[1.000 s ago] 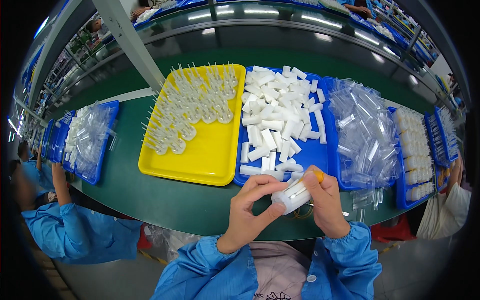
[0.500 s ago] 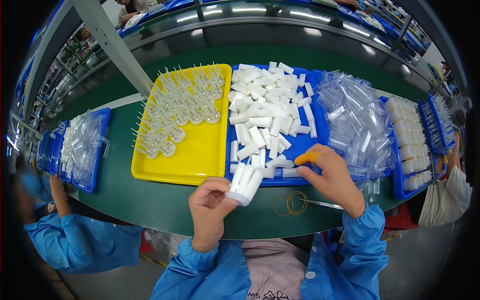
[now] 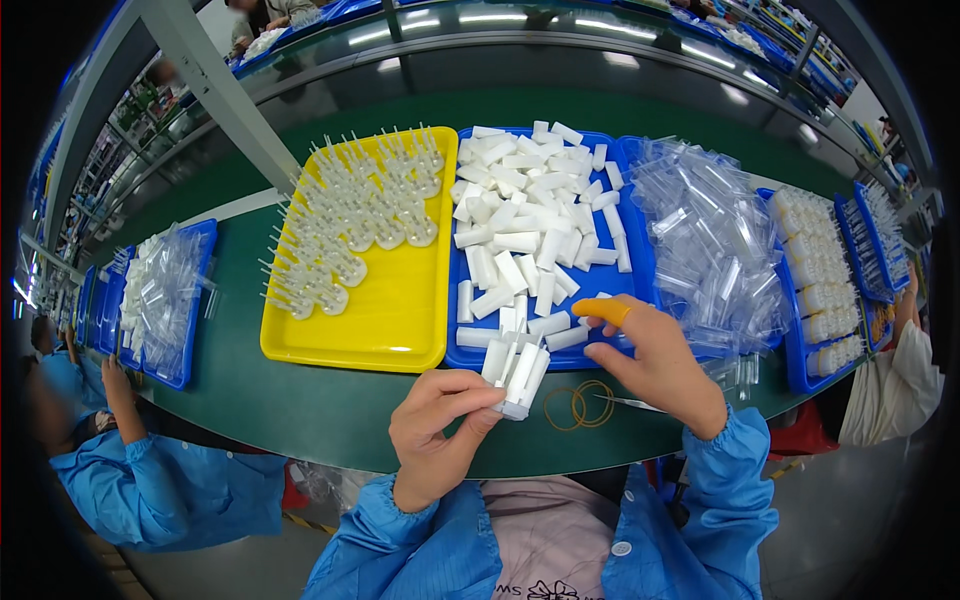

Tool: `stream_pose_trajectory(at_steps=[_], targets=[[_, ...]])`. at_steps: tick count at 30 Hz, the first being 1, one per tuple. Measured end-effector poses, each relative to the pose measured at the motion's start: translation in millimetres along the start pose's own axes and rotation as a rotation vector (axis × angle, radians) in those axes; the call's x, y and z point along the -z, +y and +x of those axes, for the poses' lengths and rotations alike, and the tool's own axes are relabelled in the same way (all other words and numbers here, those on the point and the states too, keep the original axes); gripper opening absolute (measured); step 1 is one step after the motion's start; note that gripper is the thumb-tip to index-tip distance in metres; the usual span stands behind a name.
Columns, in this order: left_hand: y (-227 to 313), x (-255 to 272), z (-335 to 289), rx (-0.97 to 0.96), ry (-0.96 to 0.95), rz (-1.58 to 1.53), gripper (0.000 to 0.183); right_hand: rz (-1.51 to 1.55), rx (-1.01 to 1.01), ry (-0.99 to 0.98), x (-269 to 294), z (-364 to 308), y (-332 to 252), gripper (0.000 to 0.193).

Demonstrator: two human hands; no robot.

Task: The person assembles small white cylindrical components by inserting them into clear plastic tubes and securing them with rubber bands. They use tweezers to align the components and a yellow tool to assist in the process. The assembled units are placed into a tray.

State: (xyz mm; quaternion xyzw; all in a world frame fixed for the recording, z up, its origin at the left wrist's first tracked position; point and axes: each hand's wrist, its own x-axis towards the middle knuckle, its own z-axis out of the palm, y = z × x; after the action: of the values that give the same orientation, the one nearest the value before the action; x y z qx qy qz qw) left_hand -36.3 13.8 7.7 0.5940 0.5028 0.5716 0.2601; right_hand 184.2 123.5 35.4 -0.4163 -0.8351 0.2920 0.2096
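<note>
My left hand (image 3: pixel 440 425) is closed on the base of a small assembly. Its round pale base carries several upright white sleeves (image 3: pixel 525 372), with a thin pin showing among them. My right hand (image 3: pixel 655 355), with an orange finger cot (image 3: pixel 605 309) on the index finger, is held over the near right corner of a blue tray (image 3: pixel 598 283). Thumb and index finger are apart and nothing shows between them. Loose white block-like sleeves (image 3: pixel 520 240) are heaped in that tray. To its left, a yellow tray (image 3: pixel 400 315) holds several round bases with upright pins (image 3: pixel 360 225).
Clear plastic tubes (image 3: pixel 710 240) fill another blue tray on the right. Rubber bands (image 3: pixel 546 410) and tweezers (image 3: pixel 640 405) lie on the green table (image 3: pixel 500 455). Farther right, a blue tray holds yellowish-white assemblies (image 3: pixel 808 270). A co-worker's blue sleeve (image 3: pixel 165 470) is at left.
My left hand has moved right with the assembly, which now tilts differently and shows its pin. My right hand has shifted slightly left, its fingers still apart.
</note>
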Motion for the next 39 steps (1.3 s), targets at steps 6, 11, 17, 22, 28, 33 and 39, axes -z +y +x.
stream_pose_trajectory(at_steps=[6, 11, 17, 22, 28, 33, 39], targets=[[0.3, -2.3, -0.8, 0.039, 0.026, -0.013, 0.015, -0.131, 0.056, -0.066, -20.9, -2.8, 9.8, 0.035], [-1.5, -0.9, -1.5, 0.062, 0.040, -0.037, 0.016, 0.042, -0.027, -0.202, -15.2, 5.2, 11.2, 0.028], [-0.8, -3.0, 0.0, 0.043, 0.007, -0.005, 0.015, 0.018, 0.055, -0.079, -23.8, -2.5, 14.7, 0.021], [1.3, -3.3, 3.1, -0.158, -0.074, 0.164, 0.018, 0.441, -0.119, 0.134, -12.1, -0.3, 11.6, 0.019], [1.7, -8.2, 6.9, -0.361, -0.209, 0.200, 0.027, 0.791, -0.213, 0.077, 9.9, 3.0, 7.3, 0.023], [3.4, -11.2, 9.1, -0.435, -0.272, 0.205, 0.035, 0.850, -0.264, -0.072, 9.6, 3.3, 3.2, 0.027], [3.3, -11.3, 11.7, -0.488, -0.302, 0.184, 0.037, 0.941, -0.330, -0.048, 14.3, 4.1, 2.9, 0.032]])
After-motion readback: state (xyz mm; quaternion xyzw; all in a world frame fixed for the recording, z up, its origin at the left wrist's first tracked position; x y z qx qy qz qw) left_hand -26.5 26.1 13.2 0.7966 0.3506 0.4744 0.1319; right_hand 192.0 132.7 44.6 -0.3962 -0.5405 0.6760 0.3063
